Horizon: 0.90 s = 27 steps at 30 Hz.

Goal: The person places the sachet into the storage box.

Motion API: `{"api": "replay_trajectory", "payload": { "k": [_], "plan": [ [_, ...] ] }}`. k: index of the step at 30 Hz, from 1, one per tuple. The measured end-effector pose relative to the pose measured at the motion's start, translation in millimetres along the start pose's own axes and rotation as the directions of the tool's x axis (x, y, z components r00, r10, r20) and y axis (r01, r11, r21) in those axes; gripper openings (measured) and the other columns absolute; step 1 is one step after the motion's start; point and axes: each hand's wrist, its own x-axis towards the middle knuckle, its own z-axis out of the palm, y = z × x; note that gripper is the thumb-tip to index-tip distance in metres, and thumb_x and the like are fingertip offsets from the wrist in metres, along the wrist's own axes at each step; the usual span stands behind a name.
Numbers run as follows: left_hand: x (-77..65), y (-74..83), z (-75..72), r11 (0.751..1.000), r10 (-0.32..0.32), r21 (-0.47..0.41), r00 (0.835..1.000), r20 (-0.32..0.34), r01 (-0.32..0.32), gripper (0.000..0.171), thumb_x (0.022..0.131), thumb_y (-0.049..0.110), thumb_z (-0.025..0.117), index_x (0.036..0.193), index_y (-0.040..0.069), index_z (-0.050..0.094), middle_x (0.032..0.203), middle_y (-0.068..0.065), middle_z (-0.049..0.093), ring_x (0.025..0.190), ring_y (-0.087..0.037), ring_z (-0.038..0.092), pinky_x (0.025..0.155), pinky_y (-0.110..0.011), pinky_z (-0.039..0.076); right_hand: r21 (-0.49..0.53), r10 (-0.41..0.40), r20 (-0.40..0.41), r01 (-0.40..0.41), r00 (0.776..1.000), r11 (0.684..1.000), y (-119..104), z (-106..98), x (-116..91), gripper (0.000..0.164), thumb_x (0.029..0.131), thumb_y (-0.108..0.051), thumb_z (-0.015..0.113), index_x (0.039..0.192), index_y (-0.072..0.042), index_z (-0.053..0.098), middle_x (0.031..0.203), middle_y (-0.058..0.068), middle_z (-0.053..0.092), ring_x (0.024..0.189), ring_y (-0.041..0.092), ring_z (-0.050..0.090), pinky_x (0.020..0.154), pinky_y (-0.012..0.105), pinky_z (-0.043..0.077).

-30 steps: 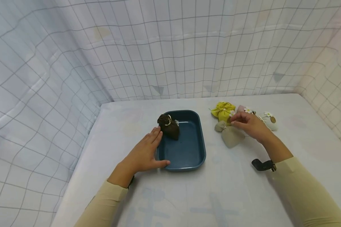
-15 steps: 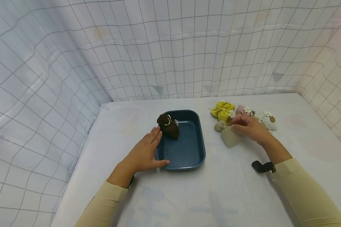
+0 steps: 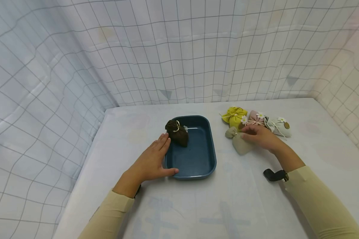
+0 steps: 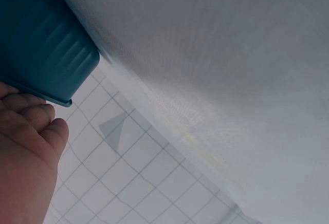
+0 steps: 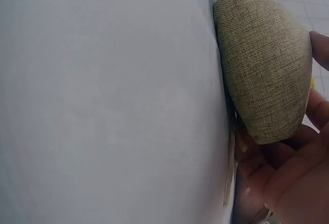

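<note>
A blue tray lies on the table with a dark brown drawstring pouch inside, at its far left. My left hand rests along the tray's left rim, fingers straight and thumb over the near corner. In the left wrist view, its fingers touch the underside of the tray's rim. At the right, my right hand holds a beige drawstring pouch on the table. The right wrist view shows the thumb against one side of this woven pouch and curled fingers at its other side.
Just beyond the right hand lie a yellow pouch, a pink pouch with white flowers and a pale green pouch. A grid-patterned curtain encloses the table's back and sides.
My right hand has lowered slightly and closed its fingers onto the beige pouch, uncovering more of the pink and pale green ones. The left hand and the tray stay put.
</note>
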Motion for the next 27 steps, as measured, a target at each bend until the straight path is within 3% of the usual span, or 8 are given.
{"api": "replay_trajectory", "payload": {
  "k": [5,12,21,27],
  "plan": [
    [0.2,0.4,0.4,1.000,0.001,0.003,1.000,-0.005,-0.001,0.114,0.082,0.074,0.060,0.156,-0.003,0.019,0.165,-0.015,0.007,0.151,-0.027,0.004,0.118,-0.047,0.019,0.001,-0.046,0.005,0.046,0.999,0.999,-3,1,-3,0.036,0.096,-0.024,0.069,0.124,-0.003,0.063,0.131,0.016,0.059,0.121,0.028,0.050,0.095,0.037,0.041],
    [0.2,0.3,0.7,1.000,0.002,-0.001,1.000,-0.007,-0.002,0.114,0.083,0.074,0.059,0.156,-0.004,0.019,0.165,-0.015,0.007,0.151,-0.027,0.005,0.118,-0.047,0.019,-0.031,-0.081,0.001,0.081,0.997,0.996,-6,2,-4,0.032,0.095,-0.024,0.070,0.121,-0.005,0.065,0.121,0.013,0.063,0.108,0.025,0.056,0.084,0.028,0.048],
    [0.9,0.3,0.4,1.000,-0.003,0.004,1.000,-0.008,0.003,0.114,0.082,0.074,0.060,0.156,-0.004,0.020,0.165,-0.015,0.008,0.151,-0.028,0.006,0.118,-0.048,0.020,0.005,-0.091,0.004,0.091,0.996,0.996,-11,1,-10,0.029,0.094,-0.019,0.069,0.120,-0.006,0.065,0.119,0.012,0.062,0.108,0.026,0.054,0.083,0.032,0.050],
    [1.4,0.0,1.2,1.000,-0.009,0.002,1.000,0.000,0.009,0.114,0.082,0.073,0.060,0.156,-0.003,0.019,0.165,-0.014,0.006,0.151,-0.027,0.004,0.118,-0.048,0.019,0.027,-0.100,0.000,0.100,0.995,0.995,-10,-2,-13,0.029,0.094,-0.018,0.070,0.118,-0.004,0.063,0.117,0.012,0.060,0.105,0.025,0.053,0.081,0.027,0.048]
  ]
}}
